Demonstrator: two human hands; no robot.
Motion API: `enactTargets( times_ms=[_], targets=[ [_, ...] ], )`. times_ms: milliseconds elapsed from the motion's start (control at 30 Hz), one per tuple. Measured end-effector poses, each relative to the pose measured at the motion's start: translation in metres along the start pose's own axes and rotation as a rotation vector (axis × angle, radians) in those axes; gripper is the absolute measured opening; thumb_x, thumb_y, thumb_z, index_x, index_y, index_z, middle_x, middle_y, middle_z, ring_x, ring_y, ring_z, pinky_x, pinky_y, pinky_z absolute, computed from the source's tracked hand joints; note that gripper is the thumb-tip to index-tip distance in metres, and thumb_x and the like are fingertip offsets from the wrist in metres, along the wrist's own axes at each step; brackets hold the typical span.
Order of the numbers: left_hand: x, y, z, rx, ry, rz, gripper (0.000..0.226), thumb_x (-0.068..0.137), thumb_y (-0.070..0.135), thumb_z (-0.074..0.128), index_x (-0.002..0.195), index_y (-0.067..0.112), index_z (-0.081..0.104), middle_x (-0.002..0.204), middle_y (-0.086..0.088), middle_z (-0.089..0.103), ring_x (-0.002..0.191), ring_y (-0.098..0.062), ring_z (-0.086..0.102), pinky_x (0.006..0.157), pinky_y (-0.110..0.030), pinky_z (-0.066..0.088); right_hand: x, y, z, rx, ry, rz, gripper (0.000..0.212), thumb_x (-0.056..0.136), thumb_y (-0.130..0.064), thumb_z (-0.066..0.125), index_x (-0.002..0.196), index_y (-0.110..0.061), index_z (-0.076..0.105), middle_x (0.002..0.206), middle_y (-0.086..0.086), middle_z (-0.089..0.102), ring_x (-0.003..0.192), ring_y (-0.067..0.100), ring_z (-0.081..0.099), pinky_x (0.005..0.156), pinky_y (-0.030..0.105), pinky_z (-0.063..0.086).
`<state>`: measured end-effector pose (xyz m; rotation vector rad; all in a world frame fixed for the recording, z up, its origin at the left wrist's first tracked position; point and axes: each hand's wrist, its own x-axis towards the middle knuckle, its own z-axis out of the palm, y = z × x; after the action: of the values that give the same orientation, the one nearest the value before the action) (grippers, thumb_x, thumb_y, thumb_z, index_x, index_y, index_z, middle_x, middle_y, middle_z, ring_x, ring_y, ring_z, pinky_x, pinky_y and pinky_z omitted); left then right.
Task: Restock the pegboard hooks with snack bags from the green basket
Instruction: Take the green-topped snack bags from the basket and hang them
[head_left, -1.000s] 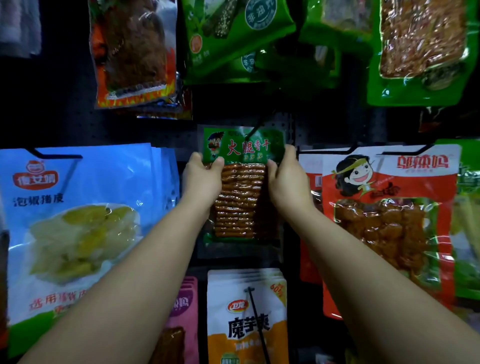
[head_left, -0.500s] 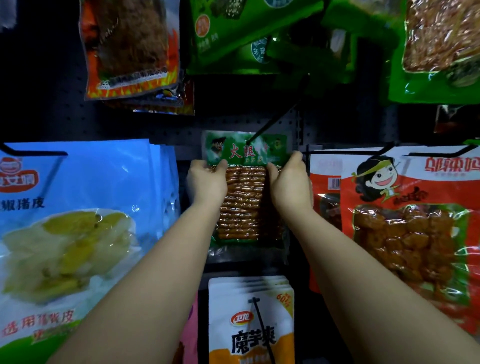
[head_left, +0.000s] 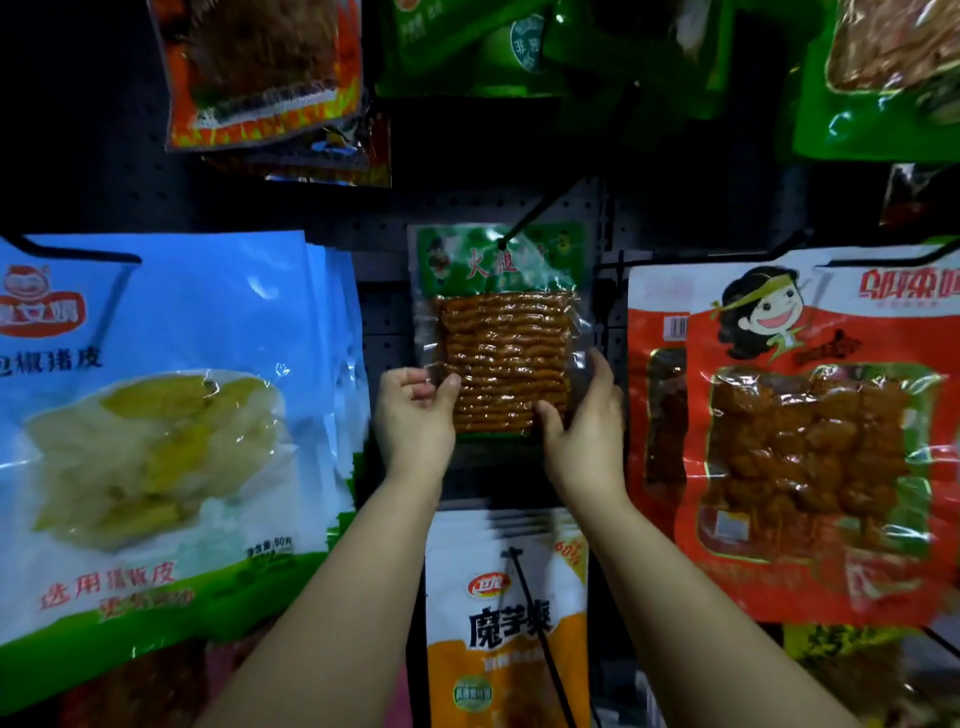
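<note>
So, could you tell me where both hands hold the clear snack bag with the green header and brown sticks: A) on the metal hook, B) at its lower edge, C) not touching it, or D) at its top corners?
B: the left hand and right hand grip the lower corners of the clear snack bag with the green header, whose top hangs on the metal hook.

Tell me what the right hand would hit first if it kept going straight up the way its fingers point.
Probably nothing at once: the right hand would slide along the green-topped snack bag it holds, towards its hook. Depth is unclear.
</note>
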<state>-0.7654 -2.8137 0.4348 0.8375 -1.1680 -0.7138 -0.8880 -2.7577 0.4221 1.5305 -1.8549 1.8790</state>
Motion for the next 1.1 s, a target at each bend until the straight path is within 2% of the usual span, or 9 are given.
enactTargets(
  times_ms=[200,300,433,533,600,667,800,900,1100],
  targets=[
    [-0.042,-0.028,-0.012,0.048,-0.077,-0.092,0.028,0.085,0.014,0.068,0.105,0.014,0.048,0.087,0.006,0.053,0.075,-0.008,0.054,0.064,-0.018,0.041,-0.044,0.014,-0.013,0.052,-0.095,0.130,0.080,0.092,-0.014,0.060,0.152,-0.012,0.007,0.154,0.012,0.026,0.142,0.024,0.023,0.108,0.024,0.019],
    [-0.087,-0.046,-0.035,0.017,-0.163,-0.207,0.024,0.087,0.013,0.065,0.103,0.017,0.048,0.089,0.004,0.055,0.077,-0.017,0.055,0.070,-0.028,0.044,-0.080,0.026,-0.033,0.071,-0.176,0.213,0.074,0.093,-0.023,0.059,0.151,-0.012,0.014,0.155,0.010,0.025,0.142,0.024,0.026,0.112,0.027,0.022],
    [-0.157,-0.058,-0.081,0.063,-0.244,-0.217,0.016,0.087,0.012,0.063,0.089,0.026,0.055,0.087,0.003,0.060,0.076,-0.007,0.058,0.066,-0.017,0.046,-0.134,0.041,-0.085,0.144,-0.212,0.212,0.033,0.091,-0.022,0.062,0.123,-0.020,0.056,0.119,-0.001,0.062,0.105,0.011,0.060,0.094,0.032,0.049],
    [-0.217,-0.066,-0.106,0.102,-0.332,-0.207,0.023,0.087,0.001,0.061,0.078,0.022,0.057,0.072,0.003,0.057,0.059,0.009,0.055,0.056,-0.003,0.041,-0.188,0.051,-0.130,0.200,-0.214,0.220,0.009,0.087,-0.031,0.062,0.095,-0.035,0.063,0.087,-0.015,0.068,0.083,0.002,0.063,0.077,0.020,0.051],
    [-0.256,-0.077,-0.111,0.149,-0.420,-0.262,0.024,0.088,0.001,0.060,0.076,0.022,0.056,0.068,0.003,0.056,0.054,0.010,0.053,0.053,-0.003,0.039,-0.225,0.065,-0.152,0.227,-0.252,0.293,0.007,0.088,-0.028,0.063,0.092,-0.033,0.065,0.085,-0.009,0.069,0.085,0.008,0.065,0.079,0.026,0.053],
    [-0.296,-0.092,-0.107,0.179,-0.531,-0.335,0.020,0.088,0.010,0.063,0.076,0.025,0.056,0.067,0.006,0.057,0.054,0.008,0.053,0.052,-0.006,0.040,-0.259,0.091,-0.167,0.224,-0.293,0.400,0.015,0.090,-0.016,0.063,0.088,-0.031,0.065,0.082,-0.007,0.068,0.082,0.012,0.064,0.081,0.036,0.052],
    [-0.376,-0.134,-0.086,0.231,-0.690,-0.467,0.022,0.089,0.010,0.061,0.080,0.030,0.057,0.075,0.006,0.061,0.069,-0.005,0.058,0.067,-0.023,0.046,-0.321,0.151,-0.190,0.169,-0.335,0.615,0.026,0.091,-0.005,0.059,0.082,-0.029,0.062,0.075,-0.004,0.063,0.071,0.010,0.057,0.072,0.028,0.048],
    [-0.437,-0.179,-0.072,0.199,-0.731,-0.622,0.028,0.088,0.003,0.060,0.081,0.029,0.057,0.079,0.009,0.062,0.068,0.003,0.057,0.069,-0.017,0.046,-0.375,0.212,-0.209,0.060,-0.386,0.774,0.025,0.091,-0.006,0.060,0.083,-0.029,0.062,0.076,-0.005,0.064,0.073,0.013,0.060,0.073,0.027,0.049],
    [-0.574,-0.342,-0.083,0.342,-0.917,-0.898,0.015,0.087,-0.002,0.059,0.090,0.013,0.058,0.091,-0.007,0.064,0.078,-0.012,0.055,0.079,-0.026,0.044,-0.525,0.369,-0.234,-0.149,-0.455,1.119,0.022,0.088,-0.011,0.064,0.076,-0.029,0.061,0.073,-0.010,0.063,0.069,0.015,0.062,0.073,0.036,0.051]
  ],
)
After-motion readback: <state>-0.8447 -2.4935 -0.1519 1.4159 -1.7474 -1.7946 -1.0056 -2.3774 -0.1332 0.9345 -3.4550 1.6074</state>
